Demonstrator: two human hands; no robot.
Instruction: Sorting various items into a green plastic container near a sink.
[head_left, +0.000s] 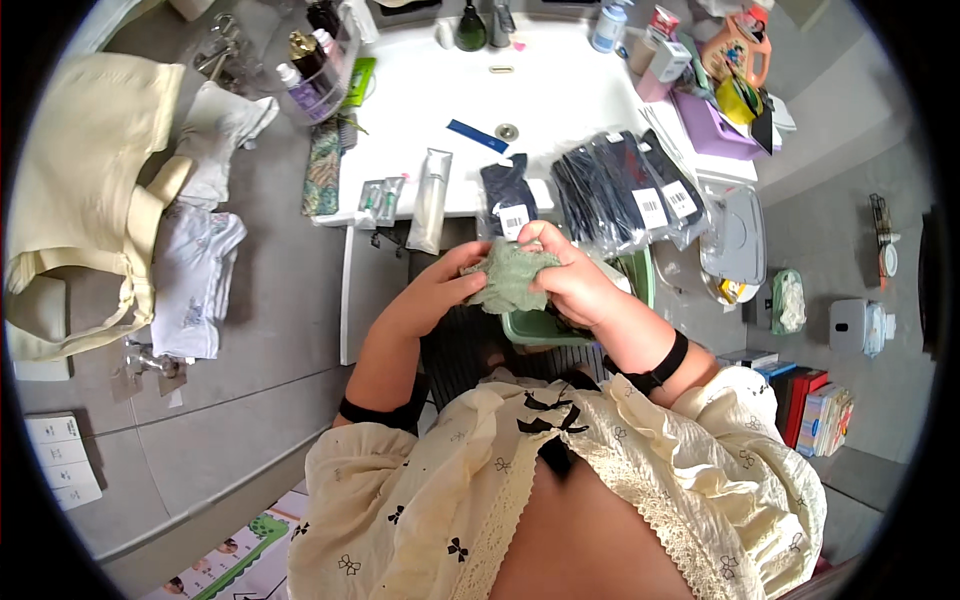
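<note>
A crumpled pale green cloth [512,277], perhaps a small garment, is held in front of my chest, just off the sink's front edge. My left hand [449,277] pinches its left side between thumb and fingers. My right hand [567,272] grips its right side, with the thumb over the top. Beyond the cloth lies a dark folded item in a clear bag [508,190] with a white label. Several similar dark packets [610,190] are piled to its right. Below the cloth, a green basin [530,327] is partly hidden by my hands.
The white sink [430,80] spans the far side, with a blue strip [478,136] and a silver tube [431,195] on it. Bottles stand in a clear holder [325,75] at left. A purple basket [715,130] sits at right. White clothes [198,275] and a cream bag [95,170] hang left.
</note>
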